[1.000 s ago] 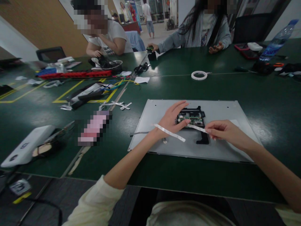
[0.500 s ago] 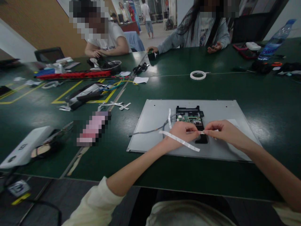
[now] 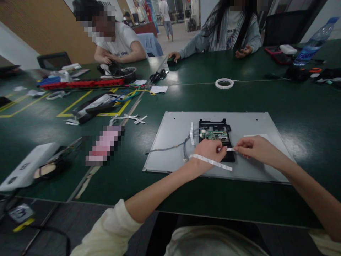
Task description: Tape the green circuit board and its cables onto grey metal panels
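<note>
Between my two hands a short strip of white tape (image 3: 230, 149) is stretched over the lower part of a black frame with a green circuit board (image 3: 214, 135). My left hand (image 3: 209, 152) pinches the strip's left end, and my right hand (image 3: 250, 147) pinches its right end. A longer white tape strip (image 3: 213, 162) lies across my left wrist, its right end hanging free. The black frame rests on a grey metal panel (image 3: 165, 137). A grey cable (image 3: 170, 147) runs left from the board, and another piece of tape (image 3: 191, 133) sits upright on the panel beside it.
A tape roll (image 3: 224, 83) lies beyond the panel. To the left are a phone (image 3: 105, 144), a white power bank (image 3: 29, 165) and scraps of tape (image 3: 133, 118). Two people sit across the table; a water bottle (image 3: 315, 42) stands at the far right.
My hands have drawn slightly apart, so more of the short strip shows between them. The long strip at my left wrist has shifted a little right.
</note>
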Motion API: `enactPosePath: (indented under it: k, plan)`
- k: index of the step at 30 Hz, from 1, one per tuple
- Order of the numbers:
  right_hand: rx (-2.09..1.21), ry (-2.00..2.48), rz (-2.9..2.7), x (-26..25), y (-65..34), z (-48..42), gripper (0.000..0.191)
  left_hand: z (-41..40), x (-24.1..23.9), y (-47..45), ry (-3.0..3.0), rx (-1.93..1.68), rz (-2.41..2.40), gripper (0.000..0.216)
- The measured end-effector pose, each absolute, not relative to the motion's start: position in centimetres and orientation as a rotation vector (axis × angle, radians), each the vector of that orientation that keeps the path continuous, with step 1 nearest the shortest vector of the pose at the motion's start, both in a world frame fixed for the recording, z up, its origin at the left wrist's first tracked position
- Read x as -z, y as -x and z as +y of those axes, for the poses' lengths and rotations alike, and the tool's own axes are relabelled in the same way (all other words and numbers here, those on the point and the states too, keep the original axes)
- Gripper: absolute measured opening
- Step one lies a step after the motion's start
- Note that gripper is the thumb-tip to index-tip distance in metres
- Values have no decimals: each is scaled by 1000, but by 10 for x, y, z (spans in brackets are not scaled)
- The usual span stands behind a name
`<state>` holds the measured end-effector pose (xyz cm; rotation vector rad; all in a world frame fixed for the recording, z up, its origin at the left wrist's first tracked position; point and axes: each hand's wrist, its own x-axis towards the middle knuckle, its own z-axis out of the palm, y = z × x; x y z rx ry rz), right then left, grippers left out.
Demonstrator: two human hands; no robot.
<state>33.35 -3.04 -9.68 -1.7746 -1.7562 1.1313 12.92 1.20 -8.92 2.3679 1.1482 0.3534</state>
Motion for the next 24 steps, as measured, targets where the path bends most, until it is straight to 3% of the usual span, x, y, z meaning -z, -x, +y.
enactPosePath:
  k: [6,24]
  plan:
    - [-1000,1806,-1865,98,-334,-30,27,8,90,-129,-2431,-329,1161,32]
    - [-45,2123,-2315,96,-302,-44,19,0,93,-133,-2653,-114,1296,33]
